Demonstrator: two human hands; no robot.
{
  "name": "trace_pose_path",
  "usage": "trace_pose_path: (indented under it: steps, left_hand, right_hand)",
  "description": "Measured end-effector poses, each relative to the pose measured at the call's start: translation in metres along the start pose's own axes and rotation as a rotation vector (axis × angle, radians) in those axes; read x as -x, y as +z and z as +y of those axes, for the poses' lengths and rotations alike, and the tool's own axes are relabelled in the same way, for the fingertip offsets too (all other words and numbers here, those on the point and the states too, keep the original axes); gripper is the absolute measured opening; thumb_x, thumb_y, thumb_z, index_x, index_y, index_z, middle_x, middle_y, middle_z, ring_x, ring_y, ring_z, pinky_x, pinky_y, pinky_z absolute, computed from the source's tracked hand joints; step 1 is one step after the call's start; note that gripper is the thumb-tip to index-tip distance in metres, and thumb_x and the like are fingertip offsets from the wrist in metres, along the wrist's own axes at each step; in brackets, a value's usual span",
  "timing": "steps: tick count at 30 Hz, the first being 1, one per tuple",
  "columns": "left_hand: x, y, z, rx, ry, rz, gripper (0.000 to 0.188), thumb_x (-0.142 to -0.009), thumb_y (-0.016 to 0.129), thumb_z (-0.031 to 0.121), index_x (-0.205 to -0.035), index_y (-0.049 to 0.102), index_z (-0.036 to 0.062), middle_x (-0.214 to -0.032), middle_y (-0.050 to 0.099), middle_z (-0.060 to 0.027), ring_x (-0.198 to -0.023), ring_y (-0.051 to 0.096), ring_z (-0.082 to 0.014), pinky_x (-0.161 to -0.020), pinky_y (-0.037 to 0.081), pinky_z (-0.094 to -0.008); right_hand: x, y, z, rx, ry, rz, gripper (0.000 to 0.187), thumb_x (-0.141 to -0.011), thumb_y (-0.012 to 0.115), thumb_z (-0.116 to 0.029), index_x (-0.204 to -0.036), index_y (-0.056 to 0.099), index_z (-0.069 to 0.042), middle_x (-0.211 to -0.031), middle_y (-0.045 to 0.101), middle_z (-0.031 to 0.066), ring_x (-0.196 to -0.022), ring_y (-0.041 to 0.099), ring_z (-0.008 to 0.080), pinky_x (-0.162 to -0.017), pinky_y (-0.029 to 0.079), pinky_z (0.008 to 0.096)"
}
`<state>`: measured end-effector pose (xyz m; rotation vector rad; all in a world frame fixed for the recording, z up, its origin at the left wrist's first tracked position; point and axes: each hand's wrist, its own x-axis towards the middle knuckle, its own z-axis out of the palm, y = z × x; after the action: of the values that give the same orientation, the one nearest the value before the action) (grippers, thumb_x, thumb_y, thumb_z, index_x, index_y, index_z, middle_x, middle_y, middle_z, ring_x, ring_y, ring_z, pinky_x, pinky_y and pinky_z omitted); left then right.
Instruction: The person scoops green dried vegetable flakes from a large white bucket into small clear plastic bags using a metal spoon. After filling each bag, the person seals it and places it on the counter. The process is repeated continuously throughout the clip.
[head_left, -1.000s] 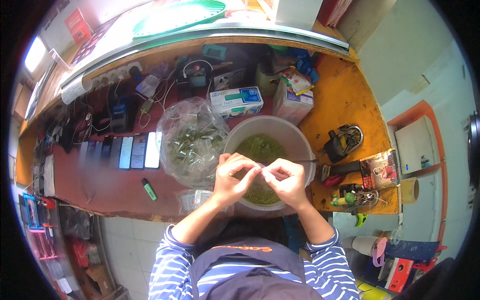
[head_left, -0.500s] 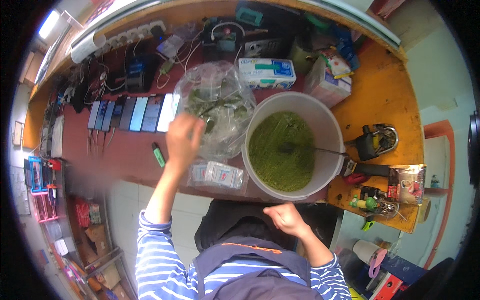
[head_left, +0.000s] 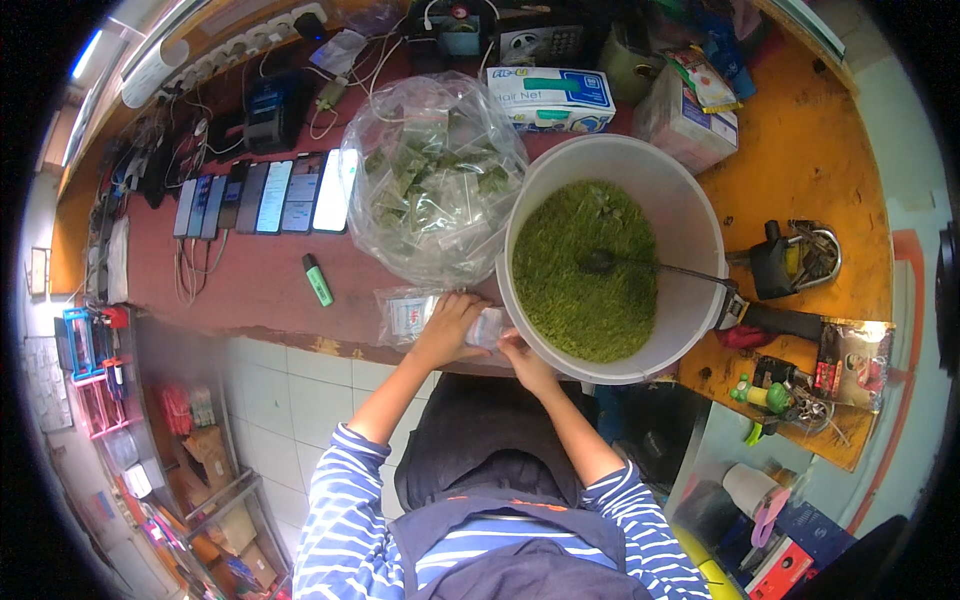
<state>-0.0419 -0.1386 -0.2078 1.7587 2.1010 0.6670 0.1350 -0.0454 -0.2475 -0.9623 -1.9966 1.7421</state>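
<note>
both hands meet on a stack of small clear bags (head_left: 420,312) lying at the table's front edge, just left of the white bucket (head_left: 690,230) of green powder. the left hand (head_left: 447,328) rests flat on the stack, fingers bent over it. the right hand (head_left: 523,357) touches its right end; whether it pinches a bag, i cannot tell. a big clear sack (head_left: 432,175) of filled bags sits just behind.
</note>
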Motion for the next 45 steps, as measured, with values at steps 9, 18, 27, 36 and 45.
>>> trace_pose_path:
  steps: [9,18,27,36,45]
  left_hand:
    - [0.012,0.020,-0.005,-0.044,0.046,-0.008,0.083,-0.052,0.084,0.026,-0.125,0.050,0.0053,-0.117,0.052,-0.0114,-0.113,0.048,-0.0326,-0.104,0.033,-0.0466]
    - [0.011,0.040,0.000,-0.075,0.193,0.049,0.071,-0.064,0.076,0.032,-0.125,0.051,0.0058,-0.118,0.054,-0.0102,-0.112,0.050,-0.0288,-0.104,0.034,-0.0456]
    - [-0.002,0.017,0.014,-0.089,0.073,0.053,0.083,-0.062,0.079,0.039,-0.130,0.048,0.0033,-0.116,0.053,-0.0138,-0.109,0.049,-0.0323,-0.098,0.036,-0.0437]
    - [-0.005,-0.021,-0.004,-0.113,-0.043,-0.057,0.100,-0.057,0.083,0.042,-0.137,0.040,0.0006,-0.118,0.048,-0.0169,-0.110,0.046,-0.0347,-0.096,0.036,-0.0447]
    - [0.033,-0.055,0.092,-0.012,-0.186,-0.034,0.100,-0.063,0.083,0.030,-0.142,0.031,-0.0025,-0.141,0.037,-0.0235,-0.134,0.031,-0.0435,-0.114,0.022,-0.0560]
  right_hand:
    - [0.014,-0.020,-0.007,0.245,0.046,-0.003,0.037,-0.087,0.071,-0.025,-0.113,0.065,0.000,-0.099,0.068,0.0105,-0.089,0.062,0.0181,-0.081,0.050,0.0324]
    - [-0.001,-0.008,-0.032,0.385,0.167,-0.048,0.050,-0.076,0.072,-0.027,-0.115,0.061,0.002,-0.104,0.065,0.0251,-0.097,0.063,0.0387,-0.086,0.048,0.0441]
    - [0.002,-0.012,-0.015,0.120,0.060,-0.106,0.035,-0.088,0.061,-0.020,-0.119,0.061,-0.003,-0.122,0.062,0.0198,-0.113,0.057,0.0351,-0.098,0.042,0.0427]
    - [0.047,-0.087,0.021,0.201,0.270,0.150,0.033,-0.088,0.067,-0.020,-0.112,0.064,0.002,-0.120,0.063,0.0172,-0.112,0.058,0.0273,-0.097,0.042,0.0356]
    - [0.093,-0.112,-0.088,0.021,0.387,0.146,0.030,-0.080,0.075,-0.012,-0.105,0.065,0.002,-0.098,0.071,0.0107,-0.089,0.065,0.0157,-0.082,0.050,0.0307]
